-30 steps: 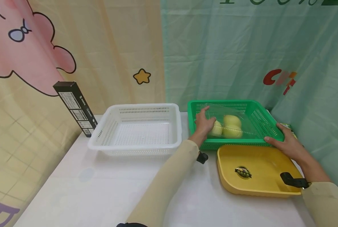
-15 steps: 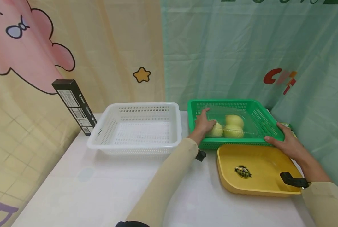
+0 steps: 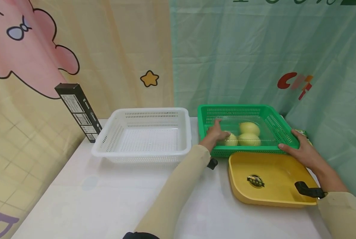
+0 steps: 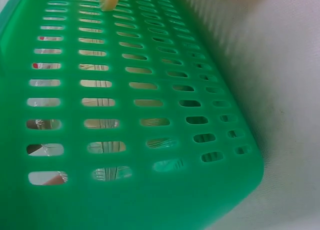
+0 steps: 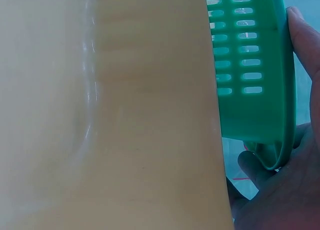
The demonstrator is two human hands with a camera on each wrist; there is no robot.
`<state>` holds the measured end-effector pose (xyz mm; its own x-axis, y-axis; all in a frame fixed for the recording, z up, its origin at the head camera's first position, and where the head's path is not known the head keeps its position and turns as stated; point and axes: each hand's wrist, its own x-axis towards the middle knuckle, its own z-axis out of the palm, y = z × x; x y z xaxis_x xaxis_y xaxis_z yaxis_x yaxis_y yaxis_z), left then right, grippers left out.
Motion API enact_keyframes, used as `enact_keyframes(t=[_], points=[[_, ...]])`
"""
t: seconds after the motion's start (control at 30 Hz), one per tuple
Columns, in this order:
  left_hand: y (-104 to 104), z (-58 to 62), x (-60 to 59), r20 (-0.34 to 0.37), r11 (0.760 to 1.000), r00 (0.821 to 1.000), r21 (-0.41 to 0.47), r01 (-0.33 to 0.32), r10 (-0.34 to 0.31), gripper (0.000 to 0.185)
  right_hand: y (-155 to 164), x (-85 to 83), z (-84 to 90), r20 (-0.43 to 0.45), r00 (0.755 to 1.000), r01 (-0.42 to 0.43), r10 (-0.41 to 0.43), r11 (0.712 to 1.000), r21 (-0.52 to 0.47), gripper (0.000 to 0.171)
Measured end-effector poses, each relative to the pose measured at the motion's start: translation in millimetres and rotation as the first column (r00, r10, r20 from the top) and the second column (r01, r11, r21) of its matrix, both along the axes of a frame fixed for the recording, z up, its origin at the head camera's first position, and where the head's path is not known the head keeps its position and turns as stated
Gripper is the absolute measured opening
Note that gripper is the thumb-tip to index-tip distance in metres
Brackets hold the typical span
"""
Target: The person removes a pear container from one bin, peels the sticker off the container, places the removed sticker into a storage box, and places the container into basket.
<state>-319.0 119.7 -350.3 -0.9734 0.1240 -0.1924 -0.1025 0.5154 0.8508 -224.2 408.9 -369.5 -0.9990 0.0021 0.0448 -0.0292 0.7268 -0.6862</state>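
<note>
At the right back of the table stands a green perforated basket. Inside its front half lies a clear plastic box with round, pale yellow-green fruits in it; three show. My left hand reaches over the basket's front rim and grips the left end of the box, with thumb and index finger apart. Its far fingers are hidden. My right hand holds the basket's front right corner. In the right wrist view, the thumb lies along the rim and other fingers curl under the corner.
A yellow tray stands directly in front of the green basket, under my right forearm. To the left is a white perforated basket. A tall black box leans by the table's left edge. Curtains hang close behind and on the right.
The clear box has come down and slightly right inside the green basket, from tilted to flatter. My left hand went down with it. My right hand has stayed on the basket corner.
</note>
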Motion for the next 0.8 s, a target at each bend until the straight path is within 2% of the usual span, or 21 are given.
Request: enact_keyframes(t=[0.2,0.47,0.8], points=[[0,0.3,0.9,0.010,1.000,1.000,-0.026,0.001,-0.001,0.068,0,-0.6,-0.4,-0.001,1.000,-0.002,0.002,1.000,0.002,0.090],[-2,5.8,3.4,-0.011,0.995,1.000,-0.097,-0.001,-0.001,0.069,-2,-0.6,-0.3,-0.006,1.000,0.000,0.000,1.000,0.011,0.091],[-10,17.8,9.3,-0.072,1.000,0.997,-0.021,0.000,-0.001,0.074,2,-0.8,-0.7,0.007,1.000,-0.001,0.001,1.000,0.007,0.090]])
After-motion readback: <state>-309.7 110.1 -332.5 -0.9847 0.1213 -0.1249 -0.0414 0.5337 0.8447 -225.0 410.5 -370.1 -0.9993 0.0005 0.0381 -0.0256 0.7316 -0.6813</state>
